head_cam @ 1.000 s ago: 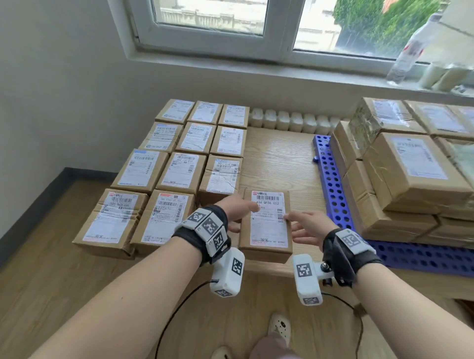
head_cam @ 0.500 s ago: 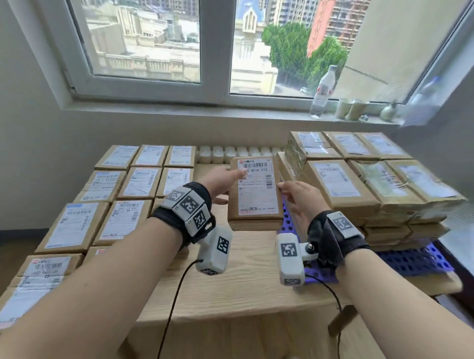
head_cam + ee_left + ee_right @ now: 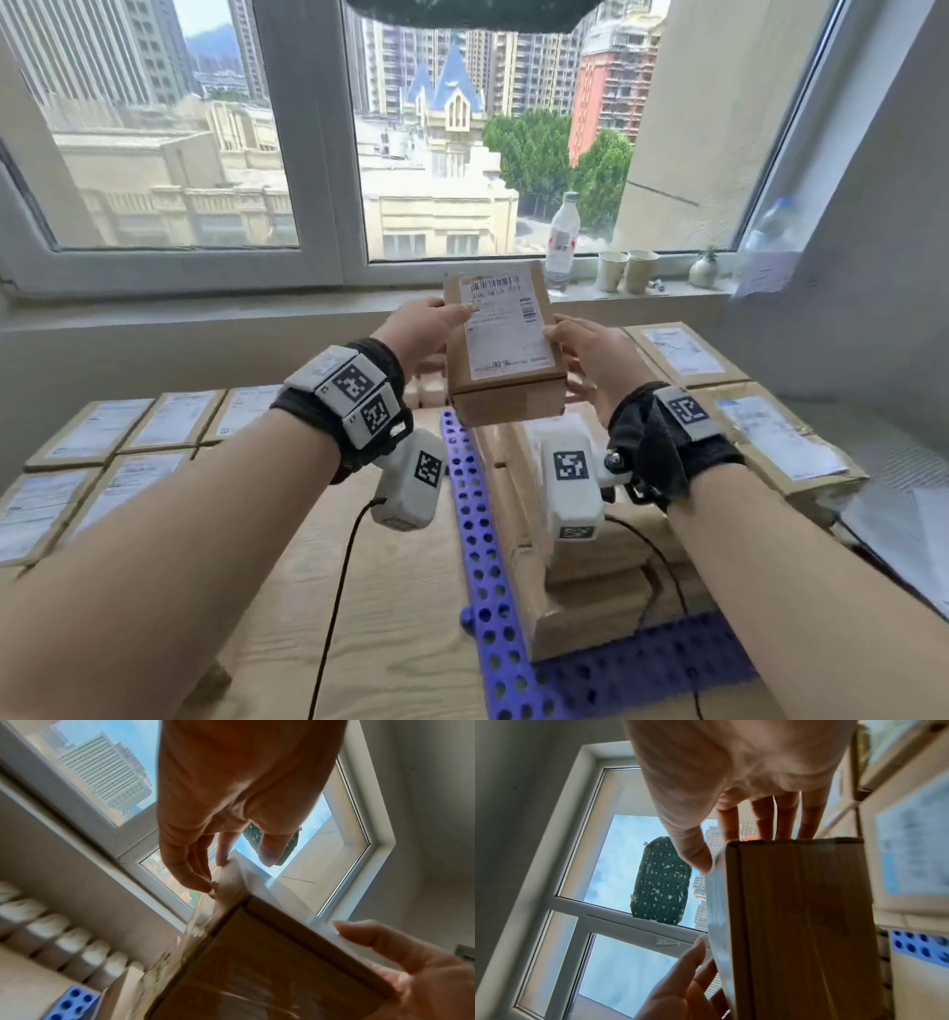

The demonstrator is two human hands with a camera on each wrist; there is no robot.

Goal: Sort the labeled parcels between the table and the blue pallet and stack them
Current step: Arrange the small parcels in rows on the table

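A labelled brown parcel (image 3: 506, 343), which lay flat at the bench's near edge 1 second ago, is now raised above the blue pallet (image 3: 480, 555). The left hand (image 3: 418, 334) and right hand (image 3: 595, 354) grip its 2 sides, label facing the camera, probably for reading before stacking.
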